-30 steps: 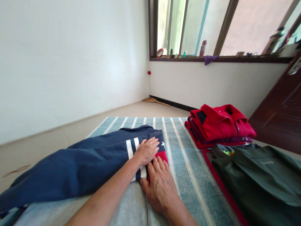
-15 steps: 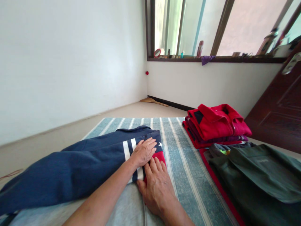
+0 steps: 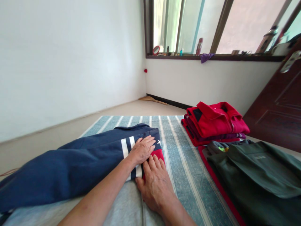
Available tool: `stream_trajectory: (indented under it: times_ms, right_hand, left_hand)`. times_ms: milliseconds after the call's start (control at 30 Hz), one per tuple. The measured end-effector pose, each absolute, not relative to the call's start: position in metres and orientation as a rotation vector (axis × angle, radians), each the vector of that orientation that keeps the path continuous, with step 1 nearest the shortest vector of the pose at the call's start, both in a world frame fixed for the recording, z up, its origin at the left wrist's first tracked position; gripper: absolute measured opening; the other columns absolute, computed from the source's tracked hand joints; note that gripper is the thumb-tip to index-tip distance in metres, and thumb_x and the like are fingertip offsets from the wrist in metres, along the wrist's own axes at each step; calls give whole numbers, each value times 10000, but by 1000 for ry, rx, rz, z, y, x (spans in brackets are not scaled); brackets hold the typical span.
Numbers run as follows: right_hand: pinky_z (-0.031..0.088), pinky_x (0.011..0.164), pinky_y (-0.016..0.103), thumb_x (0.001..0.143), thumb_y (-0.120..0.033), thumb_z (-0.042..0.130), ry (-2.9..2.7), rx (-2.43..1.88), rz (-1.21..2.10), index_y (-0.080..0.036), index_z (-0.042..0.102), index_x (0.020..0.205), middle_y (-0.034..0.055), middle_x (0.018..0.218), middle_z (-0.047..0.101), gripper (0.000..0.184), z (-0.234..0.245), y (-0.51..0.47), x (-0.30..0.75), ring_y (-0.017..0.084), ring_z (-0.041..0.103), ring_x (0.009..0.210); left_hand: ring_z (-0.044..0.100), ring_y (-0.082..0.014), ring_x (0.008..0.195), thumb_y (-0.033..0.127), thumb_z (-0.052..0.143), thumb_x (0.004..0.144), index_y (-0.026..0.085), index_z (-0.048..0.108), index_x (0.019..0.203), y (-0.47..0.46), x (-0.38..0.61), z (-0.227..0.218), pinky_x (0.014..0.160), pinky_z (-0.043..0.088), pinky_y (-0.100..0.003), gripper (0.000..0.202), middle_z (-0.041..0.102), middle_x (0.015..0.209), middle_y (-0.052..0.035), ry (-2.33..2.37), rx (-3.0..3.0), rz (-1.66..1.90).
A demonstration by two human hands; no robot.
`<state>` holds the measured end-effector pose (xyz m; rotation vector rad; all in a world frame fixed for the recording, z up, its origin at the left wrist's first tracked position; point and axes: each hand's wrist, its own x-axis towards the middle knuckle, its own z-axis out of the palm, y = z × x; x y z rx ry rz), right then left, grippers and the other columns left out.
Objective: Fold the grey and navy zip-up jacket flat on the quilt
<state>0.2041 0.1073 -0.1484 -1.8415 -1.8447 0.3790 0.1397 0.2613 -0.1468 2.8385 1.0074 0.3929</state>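
Note:
A navy blue track jacket (image 3: 70,179) lies folded lengthwise on a striped blue-green mat (image 3: 190,175), with white stripes and a red band (image 3: 158,154) near its end. My left hand (image 3: 141,150) rests flat on the navy cloth. My right hand (image 3: 154,185) lies flat just below it, with its fingertips on the red band. Neither hand grips anything. Grey cloth (image 3: 124,204) lies under my right wrist, and it may be my trouser leg.
On the mat's right side are a folded red jacket stack (image 3: 213,121) and a dark green garment (image 3: 256,172) on red cloth. A brown door (image 3: 275,106) stands at right. Bottles line the window sill (image 3: 211,57). A broom (image 3: 151,99) lies on the floor.
The whole view has drifted slightly left and up. Both hands stay flat on the jacket, and the garments show no clear change.

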Motion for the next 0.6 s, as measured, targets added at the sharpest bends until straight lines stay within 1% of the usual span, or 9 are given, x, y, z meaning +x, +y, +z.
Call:
stream_trajectory:
  times_ms: [167, 267, 400, 600]
  right_hand:
    - [200, 1175, 506, 896, -406, 492, -1836, -1839, 374, -139, 385, 1465, 129, 1526, 363, 637, -145, 105, 205, 315, 252, 1432]
    - [209, 1173, 514, 895, -417, 502, -1844, -1842, 368, -144, 384, 1466, 130, 1532, 351, 644, -145, 105, 205, 318, 251, 1432]
    - [220, 1167, 526, 897, -421, 502, -1842, -1832, 352, -157, 387, 1466, 123, 1535, 346, 637, -148, 106, 204, 324, 248, 1433]
    - [213, 1172, 520, 894, -417, 499, -1845, -1829, 354, -156, 387, 1466, 120, 1530, 358, 638, -147, 106, 204, 320, 248, 1434]
  left_hand:
    - [428, -216, 1346, 277, 371, 937, 195, 602, 1259, 263, 139, -151, 1113, 280, -487, 404, 547, 1402, -94, 993, 2858, 406]
    - [432, -214, 1343, 278, 373, 936, 211, 615, 1239, 263, 139, -150, 1112, 279, -483, 394, 552, 1398, -86, 983, 2856, 425]
    - [430, -223, 1346, 272, 377, 934, 204, 611, 1247, 261, 139, -147, 1116, 277, -482, 397, 551, 1400, -85, 990, 2839, 400]
    - [431, -226, 1344, 263, 381, 931, 206, 608, 1251, 261, 139, -147, 1116, 278, -481, 396, 553, 1398, -82, 992, 2840, 388]
